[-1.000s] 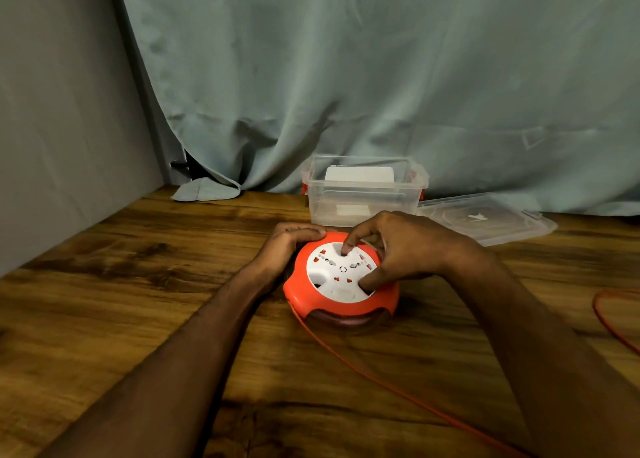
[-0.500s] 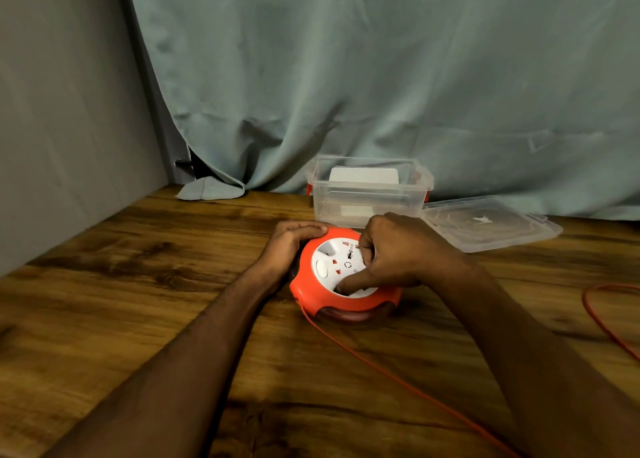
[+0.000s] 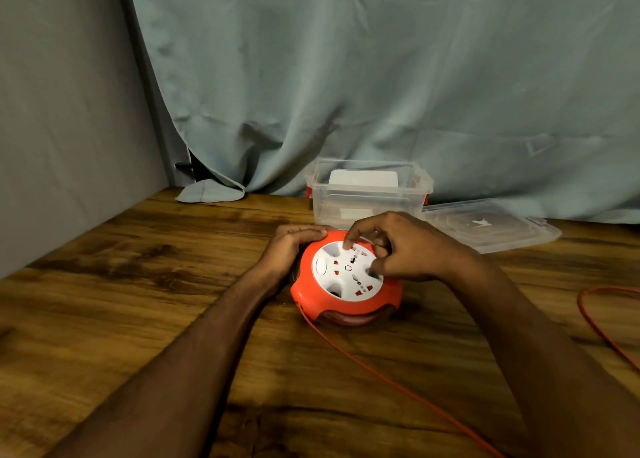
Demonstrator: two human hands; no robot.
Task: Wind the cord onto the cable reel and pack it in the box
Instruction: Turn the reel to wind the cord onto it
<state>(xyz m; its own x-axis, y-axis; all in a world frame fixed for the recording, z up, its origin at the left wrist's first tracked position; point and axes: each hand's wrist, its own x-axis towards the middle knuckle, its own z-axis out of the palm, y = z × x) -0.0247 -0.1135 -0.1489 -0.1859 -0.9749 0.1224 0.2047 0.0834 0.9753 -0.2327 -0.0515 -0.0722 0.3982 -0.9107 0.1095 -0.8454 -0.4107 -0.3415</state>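
**Reel on table, both hands on it**

Reel [image 3: 346,284] is sitting flat on the table [image 3: 138,319], just in front of the open box [image 3: 367,194]. Left hand [image 3: 294,246] is gripping the orange rim, fingers curled over it. Right hand [image 3: 405,246] is pressing curled fingertips into the white hub. Cord [image 3: 398,385] is trailing off the reel toward the near edge. Lid [image 3: 491,225] is lying beside the box.
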